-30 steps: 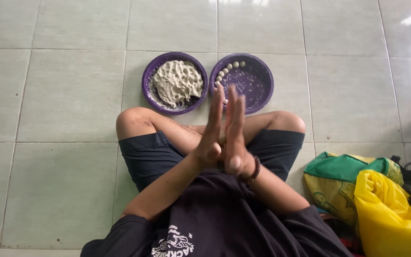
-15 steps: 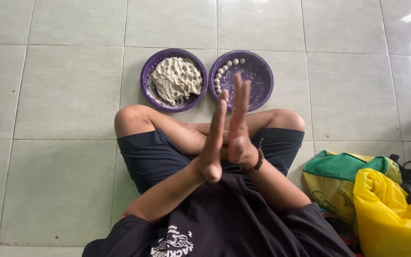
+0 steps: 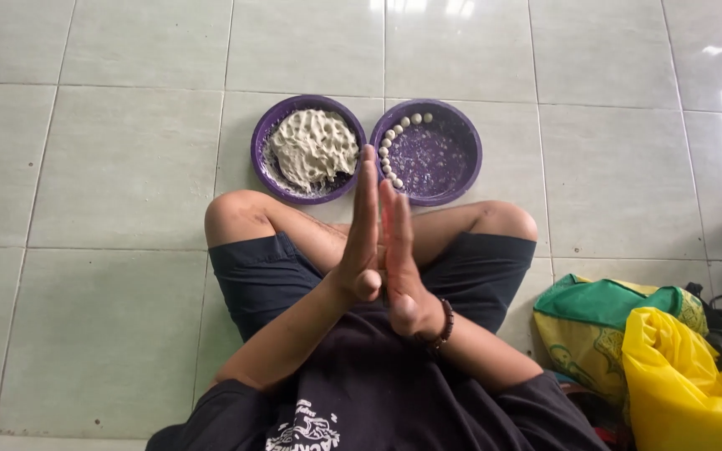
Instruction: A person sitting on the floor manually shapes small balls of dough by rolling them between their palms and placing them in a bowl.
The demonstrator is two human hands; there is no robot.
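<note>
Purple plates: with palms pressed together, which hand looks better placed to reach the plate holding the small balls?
Probably the right hand: it is on the side of the plate of small balls. The left hand is nearer the plate of dough.

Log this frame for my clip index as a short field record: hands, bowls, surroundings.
posture: person seated cross-legged on tiled floor
left hand: palm pressed flat against right hand
held between palms: cannot tell
left bowl: purple, holds pale dough lump
right bowl: purple, row of small dough balls along its left rim
beside person: green bag, yellow bag
</note>
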